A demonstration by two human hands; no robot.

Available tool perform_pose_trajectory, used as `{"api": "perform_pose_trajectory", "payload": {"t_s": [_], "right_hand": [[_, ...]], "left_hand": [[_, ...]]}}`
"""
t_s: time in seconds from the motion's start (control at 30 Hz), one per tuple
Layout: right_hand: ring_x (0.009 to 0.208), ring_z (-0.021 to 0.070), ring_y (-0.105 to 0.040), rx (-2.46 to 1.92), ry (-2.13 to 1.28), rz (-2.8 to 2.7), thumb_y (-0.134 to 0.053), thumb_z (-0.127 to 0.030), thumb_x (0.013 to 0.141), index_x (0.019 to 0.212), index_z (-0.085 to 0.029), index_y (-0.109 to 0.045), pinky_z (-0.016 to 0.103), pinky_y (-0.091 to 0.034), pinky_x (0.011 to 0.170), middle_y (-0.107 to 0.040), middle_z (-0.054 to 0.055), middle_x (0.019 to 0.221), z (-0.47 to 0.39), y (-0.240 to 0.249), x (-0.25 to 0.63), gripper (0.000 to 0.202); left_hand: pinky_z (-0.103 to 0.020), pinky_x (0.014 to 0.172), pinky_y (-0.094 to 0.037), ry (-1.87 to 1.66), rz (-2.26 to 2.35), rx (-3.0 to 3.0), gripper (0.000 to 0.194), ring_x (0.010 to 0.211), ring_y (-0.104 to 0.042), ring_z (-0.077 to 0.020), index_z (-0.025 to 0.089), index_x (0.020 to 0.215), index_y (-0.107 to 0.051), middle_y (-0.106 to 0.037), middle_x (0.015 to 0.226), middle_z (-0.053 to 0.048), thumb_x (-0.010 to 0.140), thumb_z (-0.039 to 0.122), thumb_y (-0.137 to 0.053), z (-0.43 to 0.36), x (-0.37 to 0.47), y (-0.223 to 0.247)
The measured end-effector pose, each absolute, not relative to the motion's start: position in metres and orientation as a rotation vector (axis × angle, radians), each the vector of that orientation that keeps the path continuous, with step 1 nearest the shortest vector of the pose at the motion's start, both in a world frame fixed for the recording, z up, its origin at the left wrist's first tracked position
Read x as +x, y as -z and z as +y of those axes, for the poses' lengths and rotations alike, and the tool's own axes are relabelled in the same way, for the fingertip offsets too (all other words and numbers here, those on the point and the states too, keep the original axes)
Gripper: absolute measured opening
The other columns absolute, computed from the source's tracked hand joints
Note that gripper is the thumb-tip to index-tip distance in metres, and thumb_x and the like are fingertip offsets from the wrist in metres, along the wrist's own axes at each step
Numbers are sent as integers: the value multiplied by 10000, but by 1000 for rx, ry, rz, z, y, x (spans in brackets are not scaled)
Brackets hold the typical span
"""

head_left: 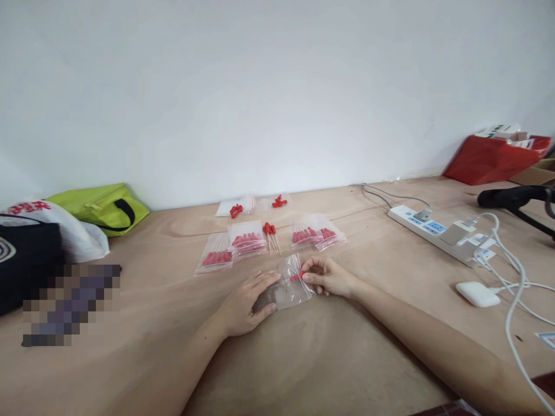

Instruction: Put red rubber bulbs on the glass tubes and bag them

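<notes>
My left hand (248, 303) is at a clear zip bag (288, 293) on the table, thumb and fingertips apart on its left side, steadying it. At the bag's right side, my right hand (328, 277) pinches a small red-handled tool (297, 276) between thumb and fingers. The tool lies at the bag's red-lined opening; how far inside it is, I cannot tell. Just beyond are loose red-handled tools (269, 229) with thin pale shafts. Filled zip bags (247, 238) with red handles showing lie to their left, and other filled bags (318, 232) lie to their right.
Red rings or clips (236, 211) and a red cluster (280, 201) lie on bags near the wall. A power strip (433, 232) with white cables and a white charger case (477, 294) occupy the right. Left are a lime-green bag (99, 208) and a black bag (28, 254).
</notes>
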State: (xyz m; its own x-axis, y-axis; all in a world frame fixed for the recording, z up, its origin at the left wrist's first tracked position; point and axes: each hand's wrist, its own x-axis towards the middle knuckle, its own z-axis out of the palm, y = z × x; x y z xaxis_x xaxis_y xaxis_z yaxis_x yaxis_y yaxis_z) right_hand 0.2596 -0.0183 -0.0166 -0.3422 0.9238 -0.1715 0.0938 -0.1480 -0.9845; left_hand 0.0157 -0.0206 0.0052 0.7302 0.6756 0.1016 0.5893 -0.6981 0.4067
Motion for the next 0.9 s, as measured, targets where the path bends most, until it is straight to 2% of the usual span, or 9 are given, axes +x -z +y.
{"api": "perform_pose_trajectory", "payload": {"t_s": [0.13,0.23,0.33,0.43,0.63,0.77,0.9], "right_hand": [[381,76,-511,-1085,-1686,-1374,-657,-499,601,759,-161,-467,176,-391,376,-520,-78,435,-22,15,255,419],[437,78,-549,-1065,-1655,-1334,-678,-484,583,728,-152,-466,197,-439,437,-576,-43,506,-21,16,257,420],[414,65,-518,-1123,-1559,-1337,-681,-474,583,726,-153,-471,182,-408,405,-548,-60,490,-17,17,266,409],[375,43,-458,-1186,-1510,-1388,-682,-453,592,753,-157,-485,160,-354,361,-498,-88,466,-15,16,275,391],[337,24,-413,-1285,-1502,-1409,-689,-432,593,800,-167,-492,129,-260,294,-485,-96,490,-17,14,271,390],[345,57,-468,-1184,-1644,-1369,-673,-485,587,776,-181,-440,144,-327,310,-494,-98,449,-21,15,258,427],[417,83,-538,-1115,-1722,-1345,-694,-482,555,755,-175,-439,192,-432,405,-550,-65,492,-23,18,253,446]], "left_hand": [[-441,1046,-267,-357,911,2592,501,1216,-387,-206,250,1299,-338,-449,1307,-46,820,288,-483,-20,15,-4],[-417,1017,-321,-416,927,2561,484,1208,-395,-206,243,1283,-360,-449,1304,-57,821,303,-490,-20,13,-3],[-368,949,-406,-533,989,2501,385,1134,-472,-195,216,1203,-456,-516,1228,-69,829,305,-477,-19,12,-4],[-356,913,-436,-578,1035,2478,287,1059,-533,-191,195,1084,-555,-585,1129,-71,823,288,-481,-17,14,-3],[-369,918,-433,-556,1022,2504,290,1087,-523,-201,182,1074,-581,-590,1137,-86,815,267,-483,-14,16,3],[-364,922,-432,-569,1011,2519,292,1088,-522,-199,183,1079,-581,-597,1129,-83,818,266,-483,-14,15,6],[-356,922,-432,-589,992,2521,283,1078,-527,-192,193,1078,-579,-600,1122,-71,818,244,-481,-15,16,5]]}}
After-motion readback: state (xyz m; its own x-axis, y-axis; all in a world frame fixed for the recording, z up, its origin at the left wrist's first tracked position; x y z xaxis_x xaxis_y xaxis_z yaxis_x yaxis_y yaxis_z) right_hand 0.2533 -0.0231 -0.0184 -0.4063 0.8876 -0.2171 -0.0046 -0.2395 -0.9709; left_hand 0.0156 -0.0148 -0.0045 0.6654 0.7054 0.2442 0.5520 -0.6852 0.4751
